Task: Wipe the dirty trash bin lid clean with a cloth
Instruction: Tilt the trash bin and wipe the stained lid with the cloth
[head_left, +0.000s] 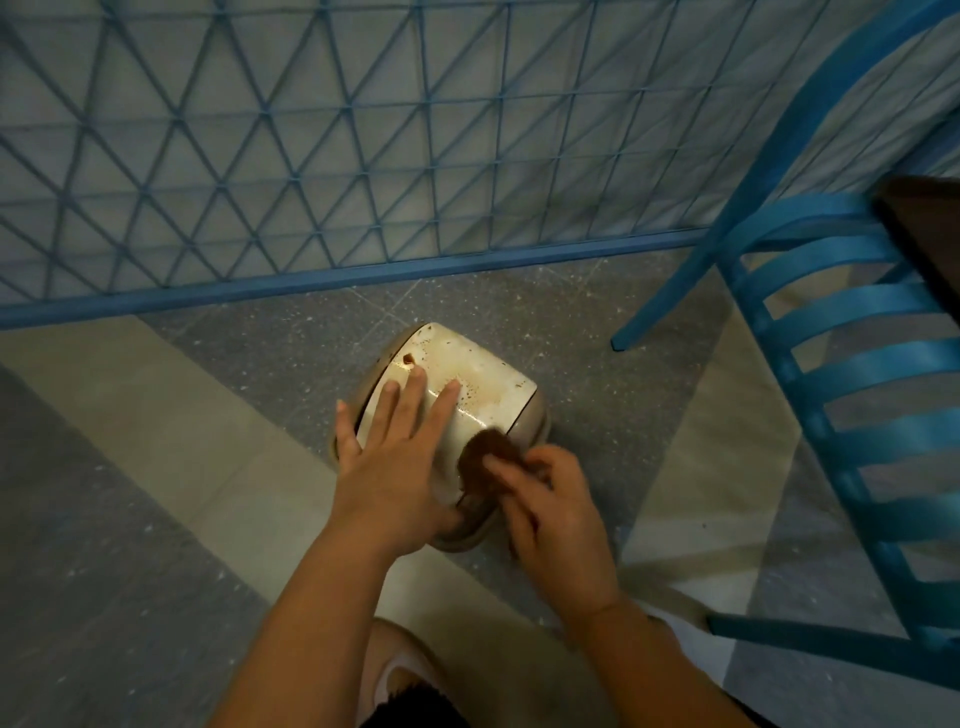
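Observation:
A small beige trash bin stands on the floor, and its white swing lid (485, 376) carries brown stains and specks. My left hand (392, 457) lies flat on the lid's left half, fingers spread, thumb over the bin's rim. My right hand (550, 512) pinches a dark brown cloth (485, 457) against the lid's near right edge. The near part of the lid is hidden under both hands.
A blue metal lattice fence (322, 156) runs behind the bin. A blue slatted chair (852, 364) stands to the right, one leg close to the bin, beside a dark table edge (924, 234). The floor (156, 467) is grey and beige tile. My shoe (400, 670) shows below.

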